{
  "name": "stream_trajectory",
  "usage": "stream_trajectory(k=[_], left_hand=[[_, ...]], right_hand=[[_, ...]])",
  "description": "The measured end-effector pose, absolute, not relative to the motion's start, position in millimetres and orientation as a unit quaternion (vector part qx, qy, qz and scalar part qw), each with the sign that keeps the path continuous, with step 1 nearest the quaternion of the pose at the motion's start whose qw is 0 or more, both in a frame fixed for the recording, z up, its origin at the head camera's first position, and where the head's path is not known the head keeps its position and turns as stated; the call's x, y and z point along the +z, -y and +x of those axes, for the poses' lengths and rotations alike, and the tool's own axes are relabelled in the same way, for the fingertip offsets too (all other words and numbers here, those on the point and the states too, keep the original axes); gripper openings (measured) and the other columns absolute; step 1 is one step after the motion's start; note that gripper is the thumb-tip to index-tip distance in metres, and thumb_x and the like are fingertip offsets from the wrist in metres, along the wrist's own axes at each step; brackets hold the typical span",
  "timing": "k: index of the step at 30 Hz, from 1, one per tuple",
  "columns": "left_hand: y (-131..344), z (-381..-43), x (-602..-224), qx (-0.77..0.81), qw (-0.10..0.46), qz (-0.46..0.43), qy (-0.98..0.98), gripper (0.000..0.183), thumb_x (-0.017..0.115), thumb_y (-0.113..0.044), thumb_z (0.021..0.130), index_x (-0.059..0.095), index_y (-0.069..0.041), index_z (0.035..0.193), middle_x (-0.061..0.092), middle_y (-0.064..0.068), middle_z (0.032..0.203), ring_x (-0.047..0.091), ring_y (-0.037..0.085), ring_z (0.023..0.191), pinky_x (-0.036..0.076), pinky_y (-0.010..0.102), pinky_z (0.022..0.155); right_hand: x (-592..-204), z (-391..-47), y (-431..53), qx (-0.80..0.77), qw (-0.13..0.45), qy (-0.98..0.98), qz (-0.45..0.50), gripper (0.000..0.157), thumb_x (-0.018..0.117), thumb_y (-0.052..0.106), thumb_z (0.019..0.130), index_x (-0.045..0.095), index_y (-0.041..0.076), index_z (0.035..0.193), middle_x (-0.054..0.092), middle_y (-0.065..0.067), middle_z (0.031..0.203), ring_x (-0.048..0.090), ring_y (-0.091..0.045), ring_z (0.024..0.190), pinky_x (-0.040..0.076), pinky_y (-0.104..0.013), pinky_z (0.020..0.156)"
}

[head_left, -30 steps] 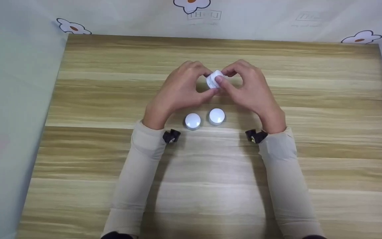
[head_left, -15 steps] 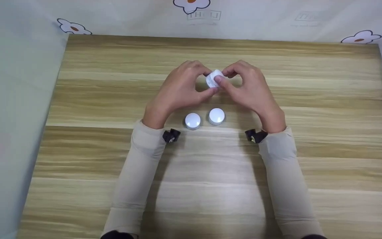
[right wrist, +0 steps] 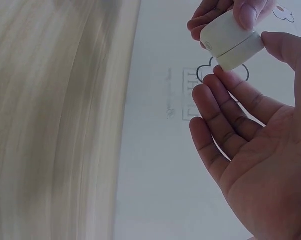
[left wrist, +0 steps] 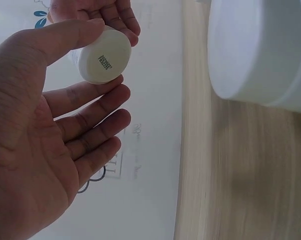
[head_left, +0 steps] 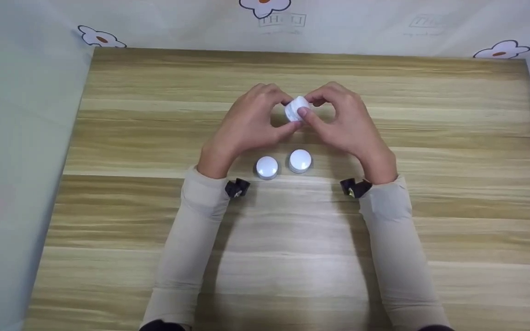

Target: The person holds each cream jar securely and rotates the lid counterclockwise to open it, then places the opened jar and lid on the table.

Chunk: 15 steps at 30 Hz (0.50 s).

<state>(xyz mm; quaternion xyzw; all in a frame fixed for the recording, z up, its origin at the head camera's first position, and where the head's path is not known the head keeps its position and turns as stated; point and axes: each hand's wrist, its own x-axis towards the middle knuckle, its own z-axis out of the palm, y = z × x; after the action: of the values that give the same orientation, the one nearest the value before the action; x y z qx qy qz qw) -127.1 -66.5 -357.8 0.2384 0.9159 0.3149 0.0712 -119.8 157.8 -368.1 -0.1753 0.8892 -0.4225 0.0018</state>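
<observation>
In the head view, a small white cosmetic jar (head_left: 294, 112) is held tilted above the table between both hands. My left hand (head_left: 251, 122) pinches one end with thumb and index finger. The right hand (head_left: 348, 120) pinches the opposite end, its thumb lying across the near side. The jar's round bottom (left wrist: 104, 62), printed with small dark characters, faces the left wrist camera. From the right wrist, a seam runs around the jar (right wrist: 230, 40) between its two parts. The other fingers (right wrist: 213, 142) of the right hand are extended, off the jar.
Two more white-topped jars stand upright on the wood-grain table (head_left: 108, 207), nearer the body: one on the left (head_left: 267, 166), one on the right (head_left: 300, 160). A pale sheet with flowers (head_left: 361, 27) rises behind the far edge. Each wrist carries a small black camera (head_left: 237, 188).
The held jar and the right fingertips have shifted very slightly left. Both hands otherwise keep their places, and the two standing jars have not moved.
</observation>
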Motion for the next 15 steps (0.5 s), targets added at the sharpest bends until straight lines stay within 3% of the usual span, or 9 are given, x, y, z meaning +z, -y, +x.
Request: stream_trajectory(k=[15], left_hand=[[67.1,-127.1,-357.7,0.32,0.061,0.246,-0.913,0.046,0.076,-0.049,0.094,0.074,-0.016,0.127,0.071,0.002,0.131,0.058,0.021,0.129,0.047,0.039,0.112]], right_hand=[[-366.7,-119.7,-158.5,-0.41,-0.011,-0.899,-0.152,0.038,0.074,0.043,0.098,0.08,0.008,0.111,0.076,-0.01,0.112,0.068,-0.026,0.109,0.051,-0.049,0.103]])
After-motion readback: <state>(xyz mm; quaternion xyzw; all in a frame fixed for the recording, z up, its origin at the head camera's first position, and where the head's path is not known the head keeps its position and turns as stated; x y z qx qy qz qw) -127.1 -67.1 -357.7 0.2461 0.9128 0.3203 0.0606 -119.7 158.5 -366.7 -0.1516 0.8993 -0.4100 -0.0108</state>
